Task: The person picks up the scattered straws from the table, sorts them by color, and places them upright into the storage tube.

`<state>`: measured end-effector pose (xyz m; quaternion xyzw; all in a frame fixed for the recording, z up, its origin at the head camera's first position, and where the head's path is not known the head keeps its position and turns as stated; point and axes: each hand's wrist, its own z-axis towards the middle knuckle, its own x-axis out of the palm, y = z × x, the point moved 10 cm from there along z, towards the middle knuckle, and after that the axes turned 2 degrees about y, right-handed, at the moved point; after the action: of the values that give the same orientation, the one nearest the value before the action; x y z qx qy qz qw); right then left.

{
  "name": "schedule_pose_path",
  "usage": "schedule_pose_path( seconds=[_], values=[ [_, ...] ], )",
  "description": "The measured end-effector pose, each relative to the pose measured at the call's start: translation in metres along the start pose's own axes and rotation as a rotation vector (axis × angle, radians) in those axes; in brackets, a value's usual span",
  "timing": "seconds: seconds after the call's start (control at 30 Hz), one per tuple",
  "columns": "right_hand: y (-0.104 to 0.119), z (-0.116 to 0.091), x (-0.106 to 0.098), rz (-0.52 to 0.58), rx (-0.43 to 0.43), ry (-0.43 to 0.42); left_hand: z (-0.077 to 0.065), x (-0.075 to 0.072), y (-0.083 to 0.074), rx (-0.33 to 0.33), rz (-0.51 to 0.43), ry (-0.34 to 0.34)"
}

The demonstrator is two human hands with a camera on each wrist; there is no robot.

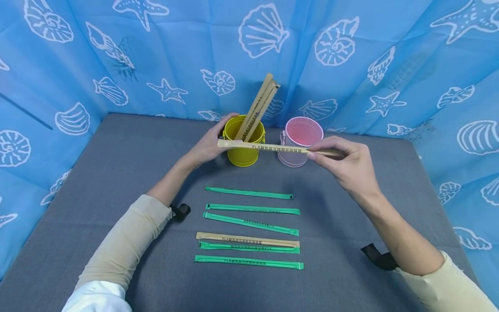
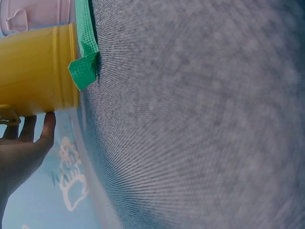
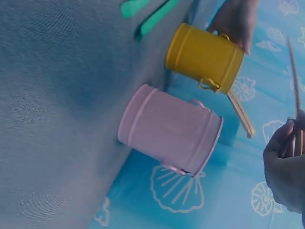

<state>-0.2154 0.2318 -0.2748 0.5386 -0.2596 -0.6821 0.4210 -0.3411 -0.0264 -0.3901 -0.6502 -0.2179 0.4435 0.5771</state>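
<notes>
My right hand (image 1: 347,162) pinches a tan paper-wrapped straw (image 1: 269,147) near its right end. The straw lies level in the air, its far end passing in front of the rim of the yellow bucket (image 1: 242,157). Several tan wrapped straws (image 1: 259,106) lean inside that bucket, tops pointing up and right. Against the bucket's left side, my left hand (image 1: 208,141) holds it with fingers round the wall; the fingertips (image 2: 48,125) touch it low down in the left wrist view. A pink bucket (image 1: 292,158) stands just right of the yellow one.
On the grey tabletop (image 1: 156,268), several green wrapped straws (image 1: 249,193) lie in rough rows before the buckets. Among them is one tan wrapped straw (image 1: 249,239). A blue shell-print curtain (image 1: 175,52) hangs behind and at both sides.
</notes>
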Motion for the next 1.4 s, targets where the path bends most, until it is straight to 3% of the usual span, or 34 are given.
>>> schedule_pose_path(
  seconds=[0.17, 0.33, 0.7, 0.9, 1.03, 1.2, 1.4],
  values=[
    [-0.008, 0.013, -0.008, -0.007, 0.12, -0.041, -0.001, -0.001, 0.002, -0.036, 0.032, -0.006],
    [-0.011, 0.028, -0.01, -0.068, 0.178, -0.038, -0.002, -0.001, 0.0, -0.03, 0.026, -0.005],
    [-0.006, 0.061, 0.014, -0.21, 0.162, 0.147, -0.002, -0.001, 0.0, -0.037, 0.0, 0.013],
    [-0.01, 0.075, 0.028, -0.214, 0.181, 0.166, -0.002, 0.0, 0.001, -0.046, -0.019, 0.019],
    [-0.012, 0.082, 0.035, -0.17, 0.173, 0.142, -0.003, -0.001, 0.001, -0.04, -0.016, 0.003],
    [-0.018, 0.09, 0.041, -0.034, 0.21, 0.111, -0.003, -0.001, 0.0, -0.026, 0.0, -0.006],
    [-0.024, 0.102, 0.048, 0.269, 0.228, 0.022, -0.003, 0.0, -0.001, -0.024, 0.001, -0.008]
  ],
)
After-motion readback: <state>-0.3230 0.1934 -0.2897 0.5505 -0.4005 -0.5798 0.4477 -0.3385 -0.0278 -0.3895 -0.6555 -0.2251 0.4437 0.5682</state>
